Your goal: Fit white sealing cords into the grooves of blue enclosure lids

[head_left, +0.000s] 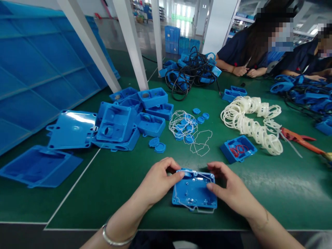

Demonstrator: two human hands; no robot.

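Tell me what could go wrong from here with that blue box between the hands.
1. The thin white cord lies loosely on the blue box and droops past its near edge, so it might snag or get pinched.
2. Beyond it, the white cords overlap in a tangle; pulling one could drag others.
3. The piled boxes at left lean on one another and might slide if bumped.
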